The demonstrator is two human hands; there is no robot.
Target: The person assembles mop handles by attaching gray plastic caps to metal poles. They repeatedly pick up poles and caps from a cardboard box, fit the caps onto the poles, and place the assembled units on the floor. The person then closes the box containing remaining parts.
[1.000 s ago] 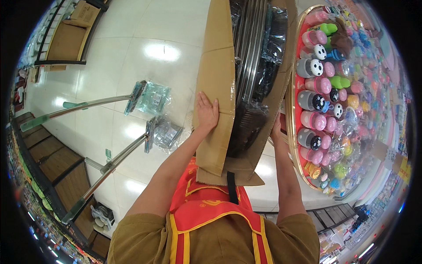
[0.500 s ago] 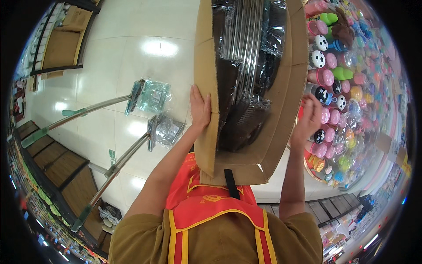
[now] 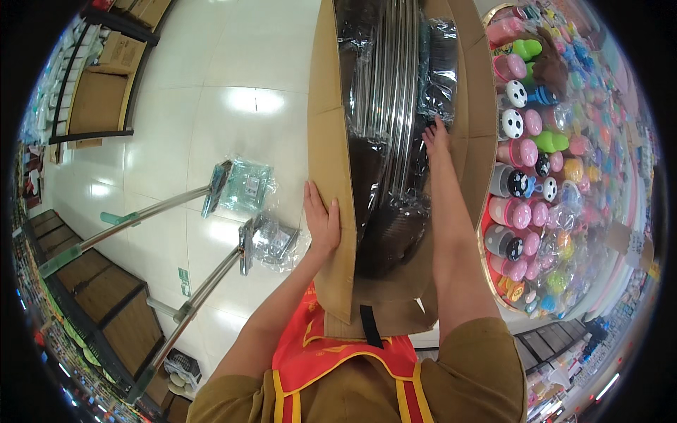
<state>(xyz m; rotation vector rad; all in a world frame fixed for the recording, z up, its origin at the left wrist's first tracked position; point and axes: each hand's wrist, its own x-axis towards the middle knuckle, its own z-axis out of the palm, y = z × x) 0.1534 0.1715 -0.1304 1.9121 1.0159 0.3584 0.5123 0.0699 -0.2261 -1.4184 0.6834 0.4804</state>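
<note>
A tall open cardboard box [image 3: 328, 155] stands in front of me, its long side toward my left. Inside lie a bundle of shiny metal poles [image 3: 398, 92] and several dark pieces in clear plastic; one dark piece [image 3: 398, 236] near the box's close end shows a row of teeth. My left hand [image 3: 322, 220] rests flat against the outside of the left wall, fingers stretched. My right hand [image 3: 436, 139] reaches inside, fingers apart, at the lower end of a plastic-wrapped dark packet [image 3: 442, 67] right of the poles. Whether its fingertips touch the packet, I cannot tell.
Two long-handled metal tools [image 3: 159, 206] with plastic-wrapped heads extend over the tiled floor at left. Shelving with cardboard cartons [image 3: 102, 99] stands far left. On the right, close to the box, a round-edged display holds many pink, black and white toy-like cups [image 3: 522, 211].
My right hand has moved from outside the box's right wall into the box, up to the wrapped packet. My left hand stays on the left wall; the box appears slightly lower in view.
</note>
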